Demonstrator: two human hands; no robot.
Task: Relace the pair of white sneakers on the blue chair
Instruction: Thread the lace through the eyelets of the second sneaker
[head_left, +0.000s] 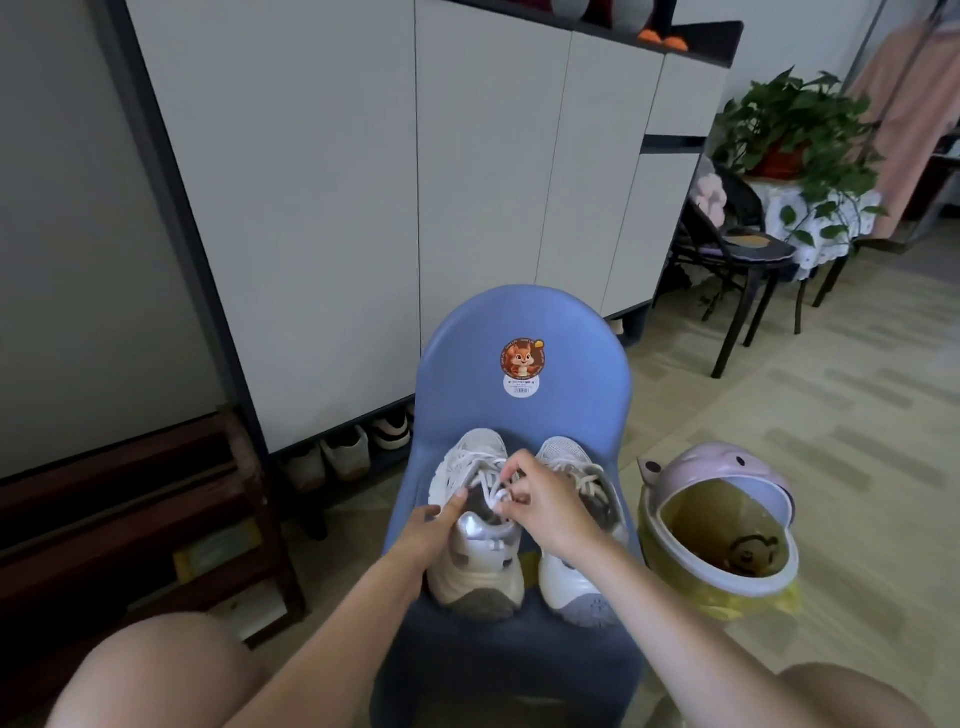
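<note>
Working the lace (491, 480) of the left sneaker (475, 525), the right hand (537, 506) pinches a white strand near the top eyelets, fingers curled round it, while the left hand (431, 527) grips the shoe's side by the collar, thumb up against the upper. Both sneakers stand side by side on the seat of the chair (524, 364), heels toward the person and toes toward the backrest, so each shoe's long axis runs away from the camera; the right sneaker (579, 525) is just beside the first and looks laced already, though its upper rows are partly hidden by the wrist. To do this step well, I judge the left hand should brace the shoe firmly so it does not slide, and the strand should be drawn flat, untwisted, through each eyelet with even tension on both sides. A bin (719, 535) sits near the chair.
</note>
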